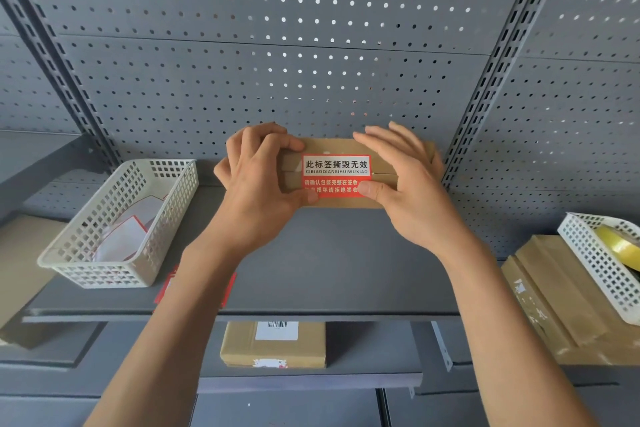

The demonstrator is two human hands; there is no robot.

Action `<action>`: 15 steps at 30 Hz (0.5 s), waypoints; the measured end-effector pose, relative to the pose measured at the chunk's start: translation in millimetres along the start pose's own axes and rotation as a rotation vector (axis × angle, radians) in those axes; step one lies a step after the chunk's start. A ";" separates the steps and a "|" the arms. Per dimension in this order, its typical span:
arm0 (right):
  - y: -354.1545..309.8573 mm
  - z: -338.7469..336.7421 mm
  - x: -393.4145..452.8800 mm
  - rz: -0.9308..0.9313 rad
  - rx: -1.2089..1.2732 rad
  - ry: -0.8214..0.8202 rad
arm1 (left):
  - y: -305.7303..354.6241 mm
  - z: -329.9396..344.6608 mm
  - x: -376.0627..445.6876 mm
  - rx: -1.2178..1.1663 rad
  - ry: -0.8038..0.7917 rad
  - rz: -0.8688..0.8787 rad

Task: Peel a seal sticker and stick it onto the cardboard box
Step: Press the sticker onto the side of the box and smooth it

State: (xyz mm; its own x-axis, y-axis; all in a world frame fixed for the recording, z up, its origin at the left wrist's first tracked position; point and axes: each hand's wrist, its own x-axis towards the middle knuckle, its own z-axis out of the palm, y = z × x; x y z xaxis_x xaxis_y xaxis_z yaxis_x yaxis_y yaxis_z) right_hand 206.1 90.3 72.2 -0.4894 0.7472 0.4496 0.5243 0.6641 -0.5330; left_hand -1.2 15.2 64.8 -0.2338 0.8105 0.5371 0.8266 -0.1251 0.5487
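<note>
A small brown cardboard box lies at the back of the grey shelf, against the pegboard. A red seal sticker with a white band of black characters lies flat on the box top, across the flap seam. My left hand grips the box's left end, its thumb on the sticker's lower left corner. My right hand rests on the box's right part with fingers spread, its thumb pressing the sticker's lower right corner.
A white mesh basket with sticker backing sheets sits at left. Red sticker sheets lie under my left forearm. At right, a second basket with yellow tape rests on cardboard boxes. A labelled box sits on the shelf below.
</note>
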 end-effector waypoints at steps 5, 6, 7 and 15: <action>-0.2 -7.3 -3.3 0.018 0.036 -0.056 | 1.2 -0.4 -2.4 0.007 -0.012 0.007; -2.5 -4.8 -3.3 0.028 0.028 -0.035 | 3.8 1.5 -2.5 0.019 0.007 -0.008; -4.8 -0.9 -3.1 0.037 -0.010 -0.004 | 6.1 4.1 -2.4 0.035 0.028 -0.021; -3.8 4.0 -0.3 0.040 -0.090 0.008 | 6.8 10.9 0.0 0.083 0.079 -0.051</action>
State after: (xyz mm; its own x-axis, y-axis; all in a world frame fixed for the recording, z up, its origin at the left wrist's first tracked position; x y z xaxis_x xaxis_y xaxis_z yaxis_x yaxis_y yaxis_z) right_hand 201.5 87.4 71.2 -0.4610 0.7734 0.4352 0.6044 0.6327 -0.4841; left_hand 10.0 20.6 61.6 -0.3138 0.7665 0.5604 0.8514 -0.0340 0.5234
